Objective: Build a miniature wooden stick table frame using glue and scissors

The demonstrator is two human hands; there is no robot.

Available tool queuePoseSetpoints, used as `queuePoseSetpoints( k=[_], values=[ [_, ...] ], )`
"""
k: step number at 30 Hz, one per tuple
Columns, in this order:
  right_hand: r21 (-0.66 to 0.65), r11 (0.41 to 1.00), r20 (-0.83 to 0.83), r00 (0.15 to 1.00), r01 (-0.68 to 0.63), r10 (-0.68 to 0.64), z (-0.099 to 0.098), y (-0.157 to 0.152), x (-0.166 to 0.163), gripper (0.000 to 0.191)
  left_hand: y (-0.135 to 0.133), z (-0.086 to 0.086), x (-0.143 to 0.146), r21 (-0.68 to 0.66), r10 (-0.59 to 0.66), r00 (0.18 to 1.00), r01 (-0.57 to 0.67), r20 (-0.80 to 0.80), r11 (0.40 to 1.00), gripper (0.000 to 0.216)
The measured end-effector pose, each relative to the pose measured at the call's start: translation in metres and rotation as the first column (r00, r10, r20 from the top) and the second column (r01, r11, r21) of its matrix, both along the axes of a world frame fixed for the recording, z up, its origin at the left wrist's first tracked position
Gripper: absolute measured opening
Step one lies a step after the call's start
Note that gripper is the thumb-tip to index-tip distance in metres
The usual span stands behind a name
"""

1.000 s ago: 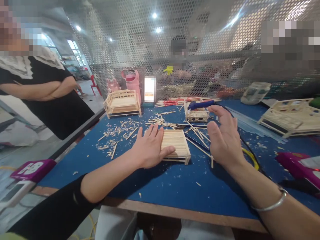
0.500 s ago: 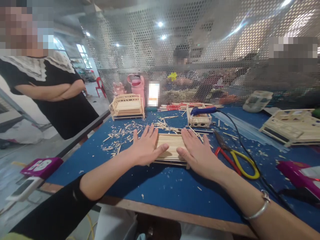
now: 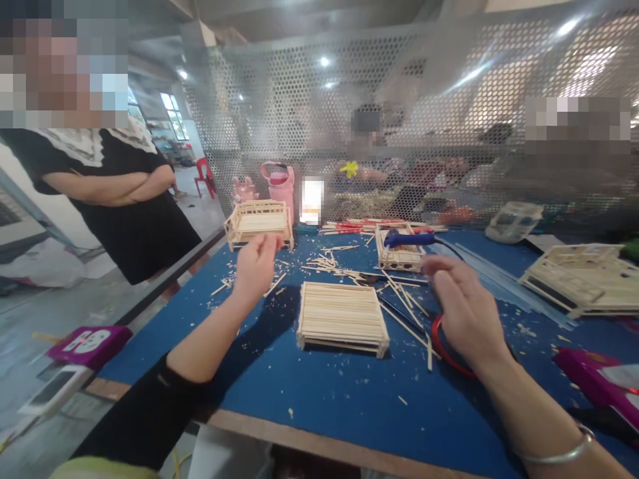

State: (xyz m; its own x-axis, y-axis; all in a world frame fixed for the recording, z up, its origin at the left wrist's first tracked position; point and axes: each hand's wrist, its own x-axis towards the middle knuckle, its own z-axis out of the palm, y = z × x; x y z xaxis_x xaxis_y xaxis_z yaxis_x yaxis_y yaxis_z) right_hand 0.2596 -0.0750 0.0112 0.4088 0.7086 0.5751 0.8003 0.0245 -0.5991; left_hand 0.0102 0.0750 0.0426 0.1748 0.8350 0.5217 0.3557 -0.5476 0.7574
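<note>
A small bench-like piece of pale wooden sticks [image 3: 342, 313], with a slatted top and short legs, stands on the blue table between my hands; neither touches it. My left hand [image 3: 257, 266] is raised to its left, fingers drawn together, with nothing visible in them. To the right, my right hand [image 3: 464, 309] hovers with curled fingers over scissors-like cutters, whose red handle [image 3: 446, 349] shows beside it; the hand hides whatever its fingers may hold. A blue glue gun [image 3: 412, 239] rests on a small stick frame [image 3: 402, 259] beyond my right hand.
A stick-built bench [image 3: 262, 223] stands back left before a pink bottle [image 3: 280, 193]. Loose sticks [image 3: 407, 293] and chips litter the table. A larger stick model [image 3: 589, 279], glass jar [image 3: 514, 221] and purple device [image 3: 594, 386] are at right. A person with folded arms [image 3: 114, 186] stands left.
Both hands have lifted off the slatted top and moved apart, left hand leftward, right hand rightward. Their spread fingers have curled in. The slatted piece is now fully uncovered.
</note>
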Motion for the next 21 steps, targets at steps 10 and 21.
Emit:
queuePoseSetpoints(
  k=[10, 21],
  values=[
    [-0.621, 0.784, 0.168, 0.976, -0.004, 0.138, -0.015, 0.019, -0.001, 0.006, -0.003, -0.042, -0.001, -0.504, -0.636, 0.758, 0.497, -0.143, 0.706, 0.035],
    [-0.553, 0.831, 0.239, 0.945, -0.056, 0.223, 0.010, 0.036, -0.006, 0.021, -0.003, -0.035, -0.008, -0.580, -0.675, 0.717, 0.480, -0.173, 0.658, 0.030]
  ],
)
